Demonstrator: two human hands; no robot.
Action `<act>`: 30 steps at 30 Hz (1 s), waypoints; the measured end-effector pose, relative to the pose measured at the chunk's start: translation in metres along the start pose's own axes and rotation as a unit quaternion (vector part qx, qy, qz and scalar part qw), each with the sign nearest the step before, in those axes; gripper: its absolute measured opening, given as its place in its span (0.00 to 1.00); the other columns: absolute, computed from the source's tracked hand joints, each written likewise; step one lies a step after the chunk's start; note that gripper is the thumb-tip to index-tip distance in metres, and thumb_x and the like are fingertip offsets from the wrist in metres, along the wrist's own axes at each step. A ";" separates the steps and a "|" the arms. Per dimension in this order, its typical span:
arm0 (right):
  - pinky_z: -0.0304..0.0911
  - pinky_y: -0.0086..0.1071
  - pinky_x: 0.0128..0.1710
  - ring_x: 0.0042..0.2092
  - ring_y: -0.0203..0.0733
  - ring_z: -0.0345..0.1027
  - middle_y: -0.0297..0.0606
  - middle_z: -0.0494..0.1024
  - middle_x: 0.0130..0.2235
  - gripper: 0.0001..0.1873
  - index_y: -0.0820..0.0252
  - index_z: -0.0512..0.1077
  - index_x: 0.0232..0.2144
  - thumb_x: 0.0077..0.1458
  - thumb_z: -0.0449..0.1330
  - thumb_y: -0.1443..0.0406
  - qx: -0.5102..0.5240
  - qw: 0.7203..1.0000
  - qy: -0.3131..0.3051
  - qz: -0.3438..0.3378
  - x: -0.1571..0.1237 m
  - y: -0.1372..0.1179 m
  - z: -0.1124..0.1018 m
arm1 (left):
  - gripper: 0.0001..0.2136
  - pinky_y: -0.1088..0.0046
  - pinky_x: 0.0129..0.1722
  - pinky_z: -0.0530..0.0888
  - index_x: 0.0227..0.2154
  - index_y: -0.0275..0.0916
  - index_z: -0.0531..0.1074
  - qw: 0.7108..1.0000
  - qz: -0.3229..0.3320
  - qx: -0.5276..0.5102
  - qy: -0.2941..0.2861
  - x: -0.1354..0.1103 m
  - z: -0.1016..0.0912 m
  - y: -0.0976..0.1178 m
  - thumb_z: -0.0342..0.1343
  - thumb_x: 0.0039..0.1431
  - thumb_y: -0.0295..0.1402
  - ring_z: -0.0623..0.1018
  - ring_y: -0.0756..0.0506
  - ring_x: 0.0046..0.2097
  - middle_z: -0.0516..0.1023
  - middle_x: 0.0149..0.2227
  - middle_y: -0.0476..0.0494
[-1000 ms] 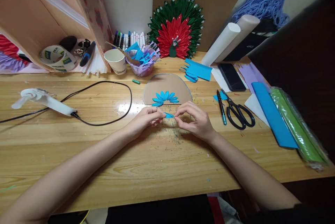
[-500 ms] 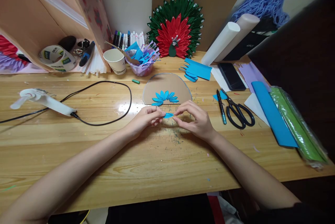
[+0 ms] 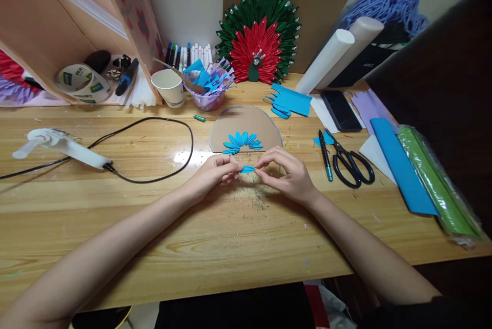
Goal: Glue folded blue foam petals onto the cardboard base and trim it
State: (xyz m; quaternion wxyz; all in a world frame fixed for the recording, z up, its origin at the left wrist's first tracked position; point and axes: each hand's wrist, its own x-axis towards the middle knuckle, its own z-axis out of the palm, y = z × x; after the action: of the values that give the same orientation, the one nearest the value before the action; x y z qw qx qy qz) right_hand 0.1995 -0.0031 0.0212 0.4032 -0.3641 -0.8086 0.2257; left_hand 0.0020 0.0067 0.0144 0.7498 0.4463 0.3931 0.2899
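A wooden worktop (image 3: 172, 252) spans the frame from left edge to right; a brown board (image 3: 315, 6) stands behind it at top centre, and a pinkish shelf (image 3: 65, 26) fills the upper left. A peacock figure (image 3: 265, 29) with a green and red fan stands upright before the board; at the right of the frame a green packet (image 3: 438, 180) in clear wrapping lies beside a long blue sheet (image 3: 402, 170).

In the centre lies a rounded piece of cardboard (image 3: 246, 121), flat on the worktop; the left hand (image 3: 219, 170) and right hand (image 3: 286, 170) meet just below its lower edge. A white glue gun (image 3: 82, 151) with a black cable lies at middle left; black-handled scissors (image 3: 343, 150) lie right of centre, with a pen (image 3: 325, 157) just beside them; a paper cup (image 3: 168, 89) stands upper left of centre.

Blue petals (image 3: 243, 139) form an arc along the cardboard's lower edge; below them, at the centre of the frame, a small blue paper piece (image 3: 247, 169) is stretched between the hands, the left fingers pinching its left end, the right fingers pinching its right; smallest is a green cap (image 3: 199, 118), lying left of the cardboard.
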 end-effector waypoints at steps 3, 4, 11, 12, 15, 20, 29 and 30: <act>0.63 0.34 0.33 0.32 0.37 0.65 0.35 0.72 0.29 0.03 0.58 0.68 0.30 0.50 0.59 0.70 0.004 1.000 -0.003 0.000 0.000 0.000 0.000 | 0.10 0.77 0.22 0.53 0.22 0.35 0.66 1.000 0.000 0.002 0.000 0.000 0.000 0.000 0.57 0.50 0.35 0.60 0.56 0.21 0.63 0.19 0.54; 0.63 0.34 0.32 0.32 0.37 0.65 0.35 0.72 0.28 0.03 0.58 0.68 0.29 0.50 0.59 0.70 0.004 1.000 -0.004 0.000 0.001 0.000 0.000 | 0.10 0.77 0.22 0.53 0.22 0.35 0.66 1.000 0.001 0.002 0.000 0.000 0.000 0.000 0.57 0.50 0.35 0.60 0.56 0.21 0.63 0.19 0.54; 0.63 0.34 0.32 0.31 0.37 0.65 0.35 0.72 0.28 0.03 0.58 0.68 0.29 0.50 0.59 0.70 0.003 1.000 -0.005 -0.003 0.000 0.000 0.000 | 0.10 0.77 0.22 0.53 0.21 0.35 0.65 1.000 0.003 0.010 0.006 0.001 0.000 -0.001 0.56 0.51 0.35 0.60 0.56 0.21 0.62 0.18 0.54; 0.63 0.34 0.32 0.31 0.37 0.65 0.35 0.72 0.28 0.03 0.58 0.68 0.29 0.50 0.59 0.70 0.002 1.000 -0.002 -0.002 0.000 0.000 0.000 | 0.10 0.77 0.22 0.53 0.21 0.35 0.65 1.000 0.002 0.009 0.006 0.001 0.000 -0.001 0.56 0.51 0.35 0.60 0.56 0.21 0.62 0.18 0.54; 0.63 0.35 0.33 0.32 0.37 0.66 0.35 0.73 0.28 0.03 0.58 0.69 0.30 0.50 0.59 0.69 -0.002 1.000 0.006 0.002 0.000 -0.001 -0.001 | 0.10 0.77 0.22 0.53 0.21 0.35 0.65 1.000 0.002 0.012 0.007 0.001 0.000 -0.001 0.56 0.51 0.35 0.60 0.56 0.21 0.62 0.18 0.54; 0.63 0.34 0.32 0.32 0.37 0.66 0.36 0.73 0.29 0.04 0.58 0.69 0.31 0.50 0.60 0.69 -0.003 1.000 0.000 0.001 0.000 -0.001 -0.002 | 0.10 0.77 0.21 0.53 0.20 0.35 0.65 0.999 -0.001 0.030 0.013 0.000 0.000 0.001 0.56 0.51 0.35 0.59 0.56 0.20 0.61 0.17 0.54; 0.63 0.34 0.32 0.32 0.37 0.66 0.35 0.73 0.28 0.02 0.59 0.69 0.29 0.50 0.59 0.70 0.005 1.000 -0.009 0.004 0.000 -0.001 -0.002 | 0.10 0.77 0.22 0.54 0.20 0.35 0.65 0.998 0.012 0.058 0.038 -0.001 0.006 0.005 0.56 0.49 0.36 0.58 0.56 0.20 0.60 0.17 0.55; 0.63 0.34 0.32 0.32 0.37 0.66 0.35 0.73 0.28 0.02 0.59 0.69 0.29 0.50 0.59 0.70 0.006 1.000 -0.010 0.008 0.000 -0.001 -0.002 | 0.10 0.77 0.22 0.54 0.20 0.35 0.65 0.997 0.013 0.063 0.041 -0.001 0.007 0.005 0.57 0.49 0.36 0.59 0.56 0.20 0.60 0.17 0.55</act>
State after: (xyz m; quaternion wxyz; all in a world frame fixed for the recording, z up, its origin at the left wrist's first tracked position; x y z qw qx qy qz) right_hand 0.2009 -0.0033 0.0229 0.3961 -0.3656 -0.8082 0.2373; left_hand 0.0064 0.0049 0.0214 0.6995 0.4853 0.4355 0.2925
